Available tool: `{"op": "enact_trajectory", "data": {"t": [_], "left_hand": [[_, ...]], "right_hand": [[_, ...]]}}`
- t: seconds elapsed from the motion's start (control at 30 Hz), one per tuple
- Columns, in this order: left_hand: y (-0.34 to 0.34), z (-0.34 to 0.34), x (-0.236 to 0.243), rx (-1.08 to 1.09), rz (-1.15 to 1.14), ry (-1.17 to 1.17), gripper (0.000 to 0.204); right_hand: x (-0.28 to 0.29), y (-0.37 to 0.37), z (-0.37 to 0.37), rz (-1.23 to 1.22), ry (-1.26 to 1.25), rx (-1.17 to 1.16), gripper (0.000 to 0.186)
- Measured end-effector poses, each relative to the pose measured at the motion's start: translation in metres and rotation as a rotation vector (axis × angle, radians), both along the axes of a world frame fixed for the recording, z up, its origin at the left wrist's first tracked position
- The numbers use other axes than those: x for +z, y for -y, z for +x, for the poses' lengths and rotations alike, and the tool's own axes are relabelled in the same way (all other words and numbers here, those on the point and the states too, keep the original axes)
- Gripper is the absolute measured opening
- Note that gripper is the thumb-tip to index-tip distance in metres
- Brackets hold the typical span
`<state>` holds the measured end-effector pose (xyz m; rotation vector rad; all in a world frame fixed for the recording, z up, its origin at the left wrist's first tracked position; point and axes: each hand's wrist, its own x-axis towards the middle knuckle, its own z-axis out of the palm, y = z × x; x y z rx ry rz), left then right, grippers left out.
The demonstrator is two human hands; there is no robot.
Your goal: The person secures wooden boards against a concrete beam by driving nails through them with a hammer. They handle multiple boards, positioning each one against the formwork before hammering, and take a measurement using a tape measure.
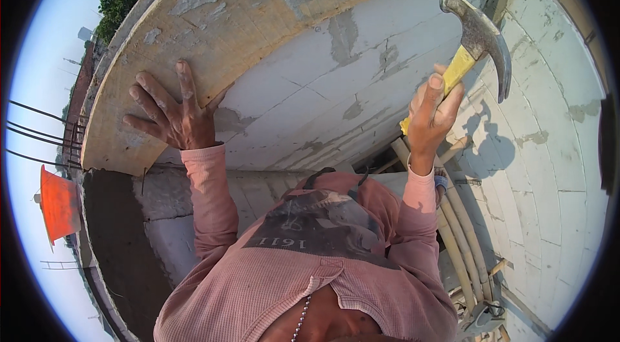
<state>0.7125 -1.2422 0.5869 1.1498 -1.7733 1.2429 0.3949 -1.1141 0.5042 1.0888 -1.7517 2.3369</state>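
Note:
My left hand (179, 113) lies spread against a plywood board (258, 25), its fingers apart and nothing in them. The board is smeared with grey cement and runs along the top of a white block wall (303, 93). In my right hand (431, 119) is a claw hammer (478, 38), gripped by its yellow handle and raised to the right of the wall. The hammer's metal head points up and away, apart from the board.
Another block wall (542, 167) rises at the right, with my shadow on it. Bamboo poles (462, 238) stand below my right arm. At the left are an orange bucket (58, 203), rebar rods (42, 132) and a dark mortar strip (119, 245).

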Motion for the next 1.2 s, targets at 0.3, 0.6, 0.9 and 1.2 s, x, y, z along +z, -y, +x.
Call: {"op": "enact_trajectory", "data": {"t": [0.3, 0.6, 0.9, 1.2], "left_hand": [[0.008, 0.006, -0.006, 0.074, -0.011, 0.038, 0.096], [0.006, 0.011, -0.007, 0.11, -0.019, 0.046, 0.09], [0.007, 0.005, -0.004, -0.004, 0.031, -0.071, 0.108], [0.011, 0.009, -0.006, 0.073, -0.07, 0.033, 0.086]], "right_hand": [[0.01, -0.011, 0.08, -0.386, -0.265, -0.055, 0.028], [0.017, -0.037, 0.051, -0.385, -0.231, 0.063, 0.022], [0.003, -0.022, 0.073, -0.056, -0.548, -0.027, 0.028], [-0.003, -0.023, 0.074, -0.431, -0.362, 0.097, 0.027]]}}
